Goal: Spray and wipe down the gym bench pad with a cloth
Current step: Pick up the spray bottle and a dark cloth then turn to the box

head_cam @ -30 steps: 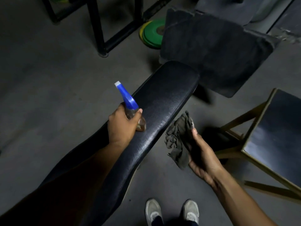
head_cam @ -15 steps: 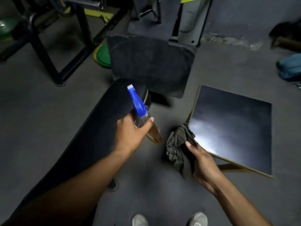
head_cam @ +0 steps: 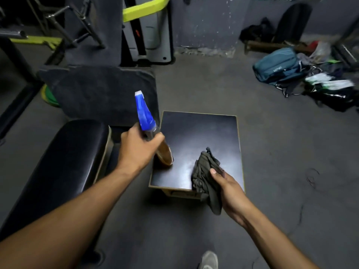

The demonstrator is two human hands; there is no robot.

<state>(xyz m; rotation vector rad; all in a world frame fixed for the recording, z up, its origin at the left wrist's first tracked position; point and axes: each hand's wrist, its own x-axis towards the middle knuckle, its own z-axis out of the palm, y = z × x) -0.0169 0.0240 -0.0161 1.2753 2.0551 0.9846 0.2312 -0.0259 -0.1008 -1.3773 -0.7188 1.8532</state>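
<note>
My left hand (head_cam: 138, 150) grips a spray bottle (head_cam: 148, 126) with a blue trigger head and brownish liquid, tilted, its base close over the left side of a black-topped stool (head_cam: 211, 131). A crumpled dark grey cloth (head_cam: 206, 177) hangs from my right hand (head_cam: 229, 191) over the stool's near right corner. The black gym bench pad (head_cam: 64, 162) runs along the left, beside and below my left forearm, apart from both hands.
A dark mat (head_cam: 101, 92) leans behind the bench, with a green weight plate (head_cam: 48, 98) at its left. Metal rack frames (head_cam: 64, 22) stand at the back left. A teal bag (head_cam: 279, 65) and scattered clothes lie on the floor far right. My shoe (head_cam: 208, 260) shows below.
The view has swung right, away from the bench. Both hands moved from over the bench pad to over the black stool, still holding bottle and cloth.
</note>
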